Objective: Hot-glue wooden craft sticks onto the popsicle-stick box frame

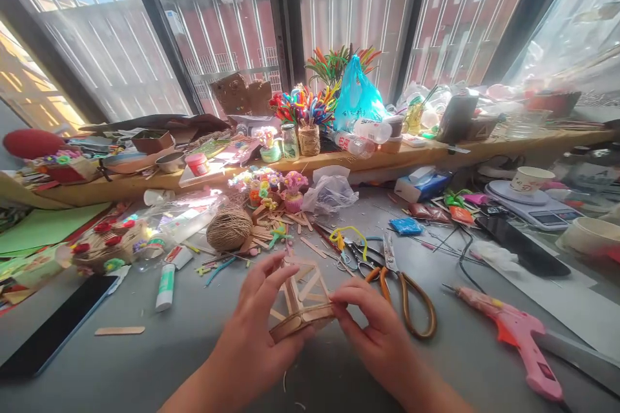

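Over the table's near middle, my left hand is closed around a small frame of wooden craft sticks, its fingers at the top and thumb beneath. The sticks form slanted braces, like a little truss. Brown twine runs along the frame's lower edge. My right hand pinches at the right end of that edge, where the twine meets its fingertips; the exact grip is partly hidden. Behind the frame sit a ball of twine and loose craft sticks. Scissors lie right of my hands.
A pink glue gun rests at right, near a kitchen scale. At left are a phone, a glue stick and a single craft stick. A cluttered ledge with pipe cleaners runs below the windows.
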`<state>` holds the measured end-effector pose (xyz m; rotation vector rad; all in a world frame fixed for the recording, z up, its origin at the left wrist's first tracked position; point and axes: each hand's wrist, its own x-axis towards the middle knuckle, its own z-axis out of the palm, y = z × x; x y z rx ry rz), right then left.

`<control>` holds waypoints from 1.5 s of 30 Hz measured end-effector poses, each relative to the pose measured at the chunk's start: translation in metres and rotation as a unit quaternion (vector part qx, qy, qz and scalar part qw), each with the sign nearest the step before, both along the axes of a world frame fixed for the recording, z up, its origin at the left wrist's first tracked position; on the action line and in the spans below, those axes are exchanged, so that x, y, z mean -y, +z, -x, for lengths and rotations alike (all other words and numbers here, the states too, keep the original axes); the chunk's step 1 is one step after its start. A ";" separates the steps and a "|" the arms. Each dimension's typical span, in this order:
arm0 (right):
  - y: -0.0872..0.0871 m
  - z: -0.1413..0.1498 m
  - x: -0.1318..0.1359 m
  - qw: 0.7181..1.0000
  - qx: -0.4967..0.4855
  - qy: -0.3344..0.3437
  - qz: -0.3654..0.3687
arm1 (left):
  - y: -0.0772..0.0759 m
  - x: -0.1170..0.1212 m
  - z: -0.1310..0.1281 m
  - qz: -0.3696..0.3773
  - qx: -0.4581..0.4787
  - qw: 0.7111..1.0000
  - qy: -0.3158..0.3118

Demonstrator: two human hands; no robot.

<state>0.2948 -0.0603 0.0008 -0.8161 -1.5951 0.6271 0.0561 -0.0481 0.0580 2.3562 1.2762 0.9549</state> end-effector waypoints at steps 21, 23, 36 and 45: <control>0.003 -0.014 0.000 0.993 0.105 0.022 -0.043 | -0.051 0.002 0.019 0.094 0.191 0.974 -0.081; 0.002 -0.014 0.000 0.993 0.107 0.026 -0.034 | -0.055 0.000 0.017 0.119 0.211 0.966 -0.092; -0.006 -0.015 -0.008 0.998 0.020 -0.060 -0.002 | -0.052 -0.013 0.021 0.229 0.205 0.934 -0.181; 0.009 -0.011 -0.017 0.984 0.011 -0.104 0.146 | -0.073 -0.026 0.013 0.204 0.256 0.918 -0.225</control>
